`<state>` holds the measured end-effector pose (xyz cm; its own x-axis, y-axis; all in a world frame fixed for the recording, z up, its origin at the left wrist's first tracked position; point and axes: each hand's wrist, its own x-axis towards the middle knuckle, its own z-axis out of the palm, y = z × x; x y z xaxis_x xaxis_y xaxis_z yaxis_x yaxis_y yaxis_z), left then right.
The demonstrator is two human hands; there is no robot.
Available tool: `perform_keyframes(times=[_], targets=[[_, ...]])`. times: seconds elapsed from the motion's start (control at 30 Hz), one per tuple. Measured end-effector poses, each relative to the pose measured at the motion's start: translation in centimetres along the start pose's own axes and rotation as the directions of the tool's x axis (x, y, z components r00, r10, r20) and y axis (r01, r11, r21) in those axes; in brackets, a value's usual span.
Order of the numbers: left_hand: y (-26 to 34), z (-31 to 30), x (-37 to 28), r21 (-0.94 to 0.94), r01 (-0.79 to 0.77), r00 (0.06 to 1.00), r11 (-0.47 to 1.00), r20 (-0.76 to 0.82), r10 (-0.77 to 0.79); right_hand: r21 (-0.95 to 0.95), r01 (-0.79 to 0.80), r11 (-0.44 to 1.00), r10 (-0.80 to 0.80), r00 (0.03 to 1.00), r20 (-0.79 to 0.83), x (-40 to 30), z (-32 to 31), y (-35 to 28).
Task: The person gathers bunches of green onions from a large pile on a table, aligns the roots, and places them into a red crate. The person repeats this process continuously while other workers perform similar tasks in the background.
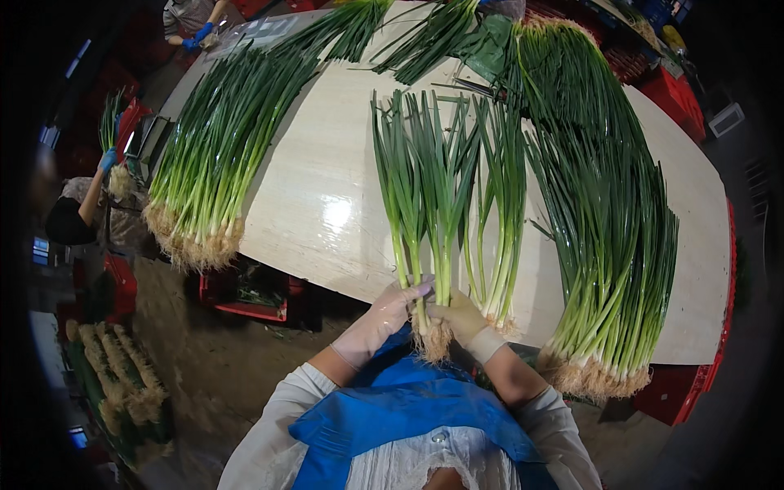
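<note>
Both my hands wear pale thin gloves and meet over the table's near edge. My left hand (404, 306) grips green onions (407, 245) by their white stems, just above the hairy roots. Beside it, my right hand (462, 315) closes around more stems of green onions (444, 245); the roots (433, 340) of both hang together below the hands, over my blue apron (422, 407). Right of these lies a small group of green onions (499, 263) on the pale tabletop (331, 159), roots close to my right wrist. Some fingers are hidden behind the stems.
Large piles of green onions lie left (226, 141) and right (600, 245). Red crates (245, 309) stand beneath the table. Co-workers' blue-gloved hands (197, 37) show at upper left, another blue-gloved hand (108, 160) at far left. Bundled onions (119, 380) sit on the floor.
</note>
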<state>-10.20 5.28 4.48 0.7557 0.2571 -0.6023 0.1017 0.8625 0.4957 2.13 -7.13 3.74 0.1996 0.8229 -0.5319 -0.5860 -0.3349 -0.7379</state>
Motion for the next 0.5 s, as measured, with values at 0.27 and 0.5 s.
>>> perform_keyframes(times=[0.27, 0.5], targets=[[2.3, -0.8, -2.7, 0.067, -0.061, 0.998, 0.996, -0.021, 0.063, 0.3, -0.181, 0.937, 0.165, 0.983, 0.077, -2.7, -2.3, -3.8], [2.5, 0.5, -4.0, 0.097, -0.189, 0.979, 0.977, -0.064, 0.195, -0.224, 0.081, 0.971, -0.082, 0.997, 0.006, -2.1, 2.4, -5.4]])
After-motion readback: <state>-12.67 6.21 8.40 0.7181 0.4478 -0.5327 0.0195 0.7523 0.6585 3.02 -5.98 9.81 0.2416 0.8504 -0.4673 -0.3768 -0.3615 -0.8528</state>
